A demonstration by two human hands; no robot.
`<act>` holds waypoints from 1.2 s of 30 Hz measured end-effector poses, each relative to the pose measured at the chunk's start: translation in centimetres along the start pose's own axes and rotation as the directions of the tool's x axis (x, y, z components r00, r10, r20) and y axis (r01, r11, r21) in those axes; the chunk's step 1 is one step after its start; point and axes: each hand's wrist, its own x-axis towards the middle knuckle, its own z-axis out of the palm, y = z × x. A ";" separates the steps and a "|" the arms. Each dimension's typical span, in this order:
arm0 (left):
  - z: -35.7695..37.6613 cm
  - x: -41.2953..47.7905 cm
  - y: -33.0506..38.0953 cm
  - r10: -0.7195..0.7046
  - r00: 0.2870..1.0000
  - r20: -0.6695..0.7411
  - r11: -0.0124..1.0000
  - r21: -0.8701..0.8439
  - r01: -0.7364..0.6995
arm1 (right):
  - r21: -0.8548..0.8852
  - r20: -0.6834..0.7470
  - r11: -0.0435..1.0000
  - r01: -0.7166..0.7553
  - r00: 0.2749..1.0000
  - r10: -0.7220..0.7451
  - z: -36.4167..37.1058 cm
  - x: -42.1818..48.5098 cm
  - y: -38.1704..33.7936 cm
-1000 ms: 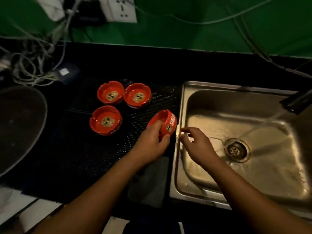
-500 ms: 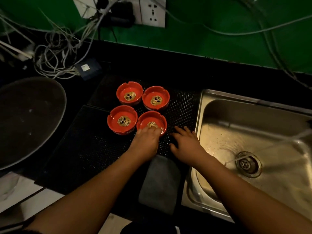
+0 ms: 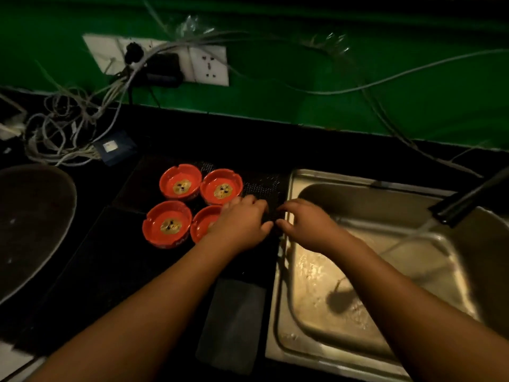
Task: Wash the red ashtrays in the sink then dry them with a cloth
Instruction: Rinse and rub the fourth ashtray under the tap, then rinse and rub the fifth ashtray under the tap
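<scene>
Several red ashtrays stand together on a black mesh mat (image 3: 264,186): back left ashtray (image 3: 180,182), back right ashtray (image 3: 221,186), front left ashtray (image 3: 167,224), and a front right ashtray (image 3: 202,223) partly hidden by my left hand (image 3: 242,221). That hand lies just right of it with bent fingers on the mat, nothing seen in it. My right hand (image 3: 305,224) hovers at the left rim of the steel sink (image 3: 286,271), fingertips on the mat edge, holding nothing visible. A dark grey cloth (image 3: 234,323) lies on the counter between my forearms.
Water runs from the black tap (image 3: 468,201) into the wet sink basin. A large dark round pan (image 3: 27,224) sits at the left. Tangled cables (image 3: 68,133) and a wall socket plate (image 3: 209,66) are behind the ashtrays on the green wall.
My left hand set the tilted ashtray down beside the others, then slid right off it. My right hand came out of the sink to the mat, now near the sink rim.
</scene>
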 end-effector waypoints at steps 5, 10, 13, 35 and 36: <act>-6.6 6.1 8.6 0.216 0.964 -0.155 0.976 0.015 -0.216 | 0.011 -0.195 0.999 -0.047 0.980 0.048 -11.3 -1.3 4.8; -13.3 11.4 15.9 0.356 0.890 -0.284 0.935 0.099 -0.342 | -0.056 -0.425 0.993 -0.102 0.903 0.069 -22.0 -2.8 9.4; -16.8 14.0 20.0 0.411 0.850 -0.331 0.909 0.075 -0.410 | -0.082 -0.509 0.988 -0.133 0.858 0.073 -26.8 -3.6 11.5; -22.9 26.2 31.1 0.136 0.901 -0.412 0.969 -0.132 -0.206 | -0.040 -0.594 0.956 -0.290 0.776 0.211 -33.8 -4.7 19.8; -22.8 25.7 30.8 0.133 0.892 -0.432 0.968 -0.135 -0.210 | -0.008 -0.582 0.961 -0.275 0.783 0.219 -33.5 -4.9 19.7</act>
